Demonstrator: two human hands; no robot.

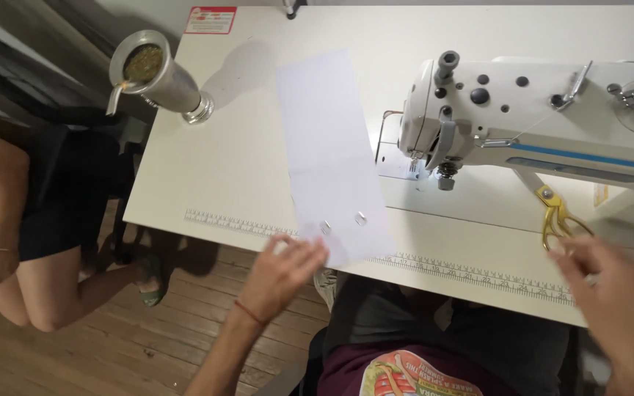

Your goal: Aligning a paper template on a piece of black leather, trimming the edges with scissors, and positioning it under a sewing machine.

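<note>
A long strip of white fabric point(332, 154) lies on the white sewing table point(243, 169), with two small metal snaps near its near end. My left hand point(282, 273) rests at the table's front edge, its fingers touching the strip's near corner. My right hand point(610, 293) hovers at the right, fingers apart, close to gold-handled scissors point(558, 218) lying by the machine. The white sewing machine point(522, 125) stands to the right of the strip, its needle area lit.
A metal cup point(157, 73) with green herb and a metal straw stands at the table's far left corner. A printed ruler runs along the front edge. Another person point(16, 220) sits to the left, over a wooden floor.
</note>
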